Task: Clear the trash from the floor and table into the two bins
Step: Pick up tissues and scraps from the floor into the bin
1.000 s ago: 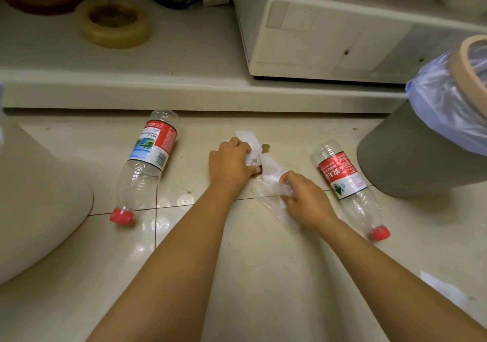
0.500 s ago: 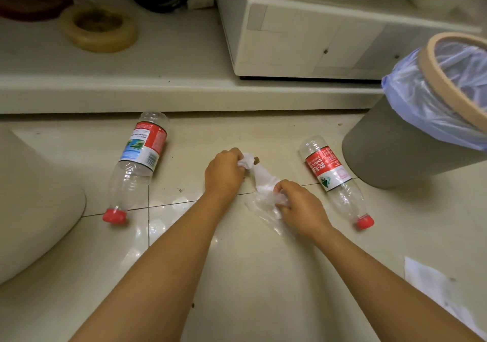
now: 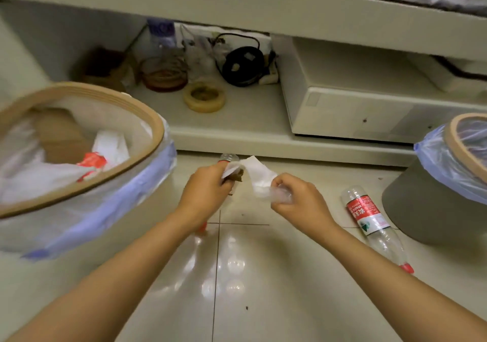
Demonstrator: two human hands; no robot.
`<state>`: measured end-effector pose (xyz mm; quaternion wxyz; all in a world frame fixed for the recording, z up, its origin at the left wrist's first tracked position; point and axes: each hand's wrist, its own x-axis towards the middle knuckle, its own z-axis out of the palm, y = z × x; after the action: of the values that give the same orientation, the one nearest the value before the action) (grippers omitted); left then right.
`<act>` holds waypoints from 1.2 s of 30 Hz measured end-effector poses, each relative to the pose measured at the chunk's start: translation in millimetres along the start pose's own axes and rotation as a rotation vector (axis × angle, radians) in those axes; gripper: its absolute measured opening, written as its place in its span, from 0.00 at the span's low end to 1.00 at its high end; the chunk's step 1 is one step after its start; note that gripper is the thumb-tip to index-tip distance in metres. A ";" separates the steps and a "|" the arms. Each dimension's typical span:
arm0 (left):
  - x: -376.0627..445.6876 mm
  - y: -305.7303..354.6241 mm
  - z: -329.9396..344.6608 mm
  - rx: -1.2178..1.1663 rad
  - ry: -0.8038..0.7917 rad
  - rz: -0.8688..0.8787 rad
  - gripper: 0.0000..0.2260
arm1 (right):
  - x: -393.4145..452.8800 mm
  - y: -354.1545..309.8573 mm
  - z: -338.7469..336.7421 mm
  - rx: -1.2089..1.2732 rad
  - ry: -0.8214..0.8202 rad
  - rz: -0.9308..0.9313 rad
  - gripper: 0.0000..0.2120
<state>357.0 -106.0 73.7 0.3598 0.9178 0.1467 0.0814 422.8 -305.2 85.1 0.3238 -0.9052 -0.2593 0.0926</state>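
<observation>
Now mid-carry, by the look of it: scraps lifted off the floor [image 3: 263, 302], not yet binned. Head view only.

Left hand [image 3: 208, 191], just left of centre: fingers curled tight round a white paper scrap [image 3: 232, 169] and a brown crumb of waste [image 3: 238, 177]. Right hand [image 3: 297, 204], just right of centre: fingers pinched round a crumpled clear plastic wrapper [image 3: 280, 196], with a white tissue [image 3: 259, 177] sticking up toward 11 o'clock from the fist. Hard to tell whether the tissue joins both hands or belongs to the right alone.

Lined bin [image 3: 147, 120] at 9 o'clock, already holding cardboard, white paper and a red wrapper; second lined bin [image 3: 427, 210] at 3 o'clock, contents blurred.

Next move, probably: swing each handful over a bin rim and let go, clear of the liner's edge so nothing falls outside; which bin suits which scrap cannot be judged.

Remaining on the floor: one bottle [image 3: 369, 217] at 4 o'clock, just beside the right-hand bin; another bottle [image 3: 228, 157] mostly hidden behind the left hand at 12 o'clock. Table trash out of view.
</observation>
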 end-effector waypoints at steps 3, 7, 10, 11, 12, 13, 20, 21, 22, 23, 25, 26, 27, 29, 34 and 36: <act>-26.6 17.8 -45.3 -0.074 -0.033 0.085 0.05 | 7.0 -46.1 -5.3 0.095 0.061 -0.058 0.11; -56.5 30.9 -111.7 0.008 0.184 0.135 0.05 | 15.8 -109.8 -11.7 0.246 0.108 -0.155 0.11; -76.4 35.0 -164.0 0.085 0.330 0.190 0.04 | 24.1 -163.6 -11.6 0.345 0.100 -0.260 0.10; -82.3 32.9 -179.5 0.084 0.370 0.178 0.05 | 28.0 -181.1 -9.4 0.363 0.088 -0.294 0.10; -87.0 28.4 -193.8 0.083 0.417 0.152 0.05 | 32.5 -198.2 -5.6 0.368 0.071 -0.330 0.09; -89.8 21.3 -206.8 0.083 0.461 0.112 0.06 | 37.5 -214.1 -0.5 0.359 0.055 -0.367 0.09; -76.9 -38.5 -247.6 0.137 0.352 -0.307 0.08 | 68.0 -281.6 55.8 0.080 -0.084 -0.373 0.09; -74.6 -44.5 -246.4 0.138 0.318 -0.341 0.10 | 70.8 -283.5 63.3 0.038 -0.079 -0.350 0.10; -73.2 -48.6 -245.1 0.135 0.288 -0.354 0.13 | 72.6 -284.2 69.2 -0.002 -0.075 -0.324 0.11; -70.9 -54.5 -243.2 0.128 0.258 -0.355 0.16 | 73.7 -283.3 74.1 -0.054 -0.080 -0.298 0.12; -68.8 -60.5 -239.3 0.112 0.210 -0.347 0.19 | 75.5 -278.5 81.0 -0.198 -0.129 -0.281 0.15; -68.7 -61.0 -237.6 0.112 0.191 -0.353 0.21 | 76.1 -275.1 83.5 -0.257 -0.178 -0.285 0.19; -68.5 -61.8 -236.0 0.116 0.176 -0.360 0.22 | 76.4 -271.5 85.7 -0.294 -0.233 -0.290 0.24; -68.0 -62.5 -233.9 0.116 0.155 -0.366 0.27 | 77.2 -265.4 88.2 -0.312 -0.300 -0.302 0.30; -64.9 -68.6 -230.6 0.149 0.169 -0.286 0.31 | 73.4 -257.5 80.4 -0.325 -0.179 -0.456 0.28; -61.8 -73.0 -231.0 0.266 0.215 -0.236 0.32 | 69.1 -251.1 77.7 -0.356 -0.149 -0.538 0.26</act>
<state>224.4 71.8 189.2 0.2250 0.9198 0.3000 0.1160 352.6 -62.2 184.4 0.1537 -0.8373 -0.5241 0.0230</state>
